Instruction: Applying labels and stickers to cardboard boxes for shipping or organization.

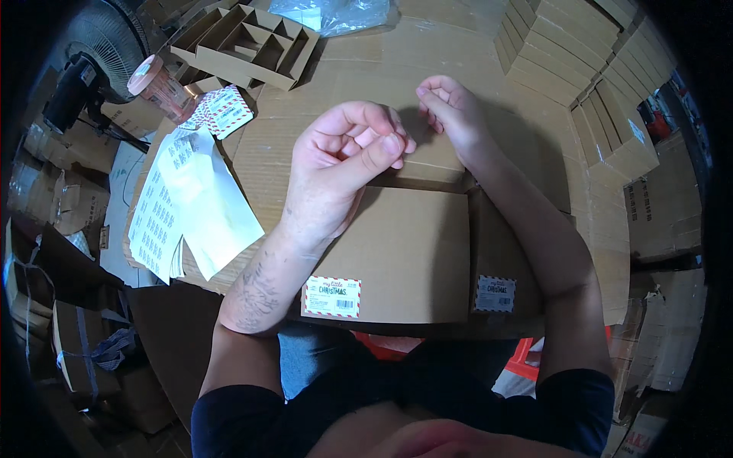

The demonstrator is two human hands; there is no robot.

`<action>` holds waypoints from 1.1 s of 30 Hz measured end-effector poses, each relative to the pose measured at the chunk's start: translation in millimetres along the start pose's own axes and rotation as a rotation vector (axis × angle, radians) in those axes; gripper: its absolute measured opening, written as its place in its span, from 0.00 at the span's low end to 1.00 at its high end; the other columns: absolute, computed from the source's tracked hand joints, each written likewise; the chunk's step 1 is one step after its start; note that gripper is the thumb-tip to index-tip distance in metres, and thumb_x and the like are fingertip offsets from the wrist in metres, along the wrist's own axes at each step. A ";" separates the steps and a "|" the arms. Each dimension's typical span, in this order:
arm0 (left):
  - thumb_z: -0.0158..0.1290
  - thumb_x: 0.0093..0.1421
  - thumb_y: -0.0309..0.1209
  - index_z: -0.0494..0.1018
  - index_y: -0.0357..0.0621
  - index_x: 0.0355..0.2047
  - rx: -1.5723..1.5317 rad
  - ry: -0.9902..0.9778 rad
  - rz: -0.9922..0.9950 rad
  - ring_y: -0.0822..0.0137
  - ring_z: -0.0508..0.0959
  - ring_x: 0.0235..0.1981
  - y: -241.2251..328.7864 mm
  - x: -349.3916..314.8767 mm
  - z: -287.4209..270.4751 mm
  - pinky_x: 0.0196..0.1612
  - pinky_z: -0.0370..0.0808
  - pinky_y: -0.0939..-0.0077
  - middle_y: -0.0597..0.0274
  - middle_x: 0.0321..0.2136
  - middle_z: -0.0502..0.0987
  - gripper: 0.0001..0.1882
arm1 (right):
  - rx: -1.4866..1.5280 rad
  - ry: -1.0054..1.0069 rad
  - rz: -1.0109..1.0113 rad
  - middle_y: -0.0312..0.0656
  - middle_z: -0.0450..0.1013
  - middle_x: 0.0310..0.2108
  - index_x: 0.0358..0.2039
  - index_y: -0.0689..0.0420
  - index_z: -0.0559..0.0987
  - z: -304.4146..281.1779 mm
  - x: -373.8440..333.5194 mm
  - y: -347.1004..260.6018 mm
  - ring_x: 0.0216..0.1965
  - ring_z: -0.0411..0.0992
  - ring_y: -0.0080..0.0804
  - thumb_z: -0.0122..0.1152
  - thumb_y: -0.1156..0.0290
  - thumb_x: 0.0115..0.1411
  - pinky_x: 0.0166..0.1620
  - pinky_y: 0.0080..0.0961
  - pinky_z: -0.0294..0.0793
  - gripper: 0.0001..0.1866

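My left hand point(347, 149) hovers above a brown cardboard box point(405, 244), its thumb pressed to its curled fingers. Farther off and to the right, my right hand point(452, 114) also has thumb and fingers pinched together. Whatever either pinch may hold is too small or hidden to make out. The box lies in front of me at the near table edge, with a white label point(332, 297) with a striped border at its near left corner. Under my right forearm sits a second brown box point(492, 244), in shadow and partly covered, bearing a similar label point(495, 295).
Sheets of printed labels point(191, 206) lie on the left, beside striped cards point(229, 111) and a pink-lidded cup point(156, 84). A divided cardboard tray point(248, 46), clear plastic point(343, 15) and a black fan point(99, 53) are at the far left. Stacked boxes point(565, 46) stand far right.
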State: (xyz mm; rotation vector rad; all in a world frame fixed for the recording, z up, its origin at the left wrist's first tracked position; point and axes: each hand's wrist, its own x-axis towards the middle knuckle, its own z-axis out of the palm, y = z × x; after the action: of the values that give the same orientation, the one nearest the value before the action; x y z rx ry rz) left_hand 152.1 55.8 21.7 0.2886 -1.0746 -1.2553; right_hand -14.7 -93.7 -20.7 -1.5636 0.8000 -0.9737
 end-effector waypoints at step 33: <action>0.50 0.62 0.20 0.72 0.34 0.37 0.494 0.361 0.032 0.78 0.75 0.27 -17.2 29.9 -64.9 0.32 0.75 0.85 0.65 0.28 0.73 0.04 | -0.356 -0.193 -0.270 0.33 0.71 0.24 0.35 0.59 0.75 11.2 -4.7 10.7 0.28 0.68 0.20 0.54 0.67 0.65 0.32 0.19 0.67 0.09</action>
State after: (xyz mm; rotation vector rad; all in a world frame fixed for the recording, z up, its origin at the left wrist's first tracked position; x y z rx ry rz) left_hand 189.8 0.6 -8.9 0.8380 -1.0538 -0.8502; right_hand -6.7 -86.9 -33.0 -2.0819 0.6609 -0.8839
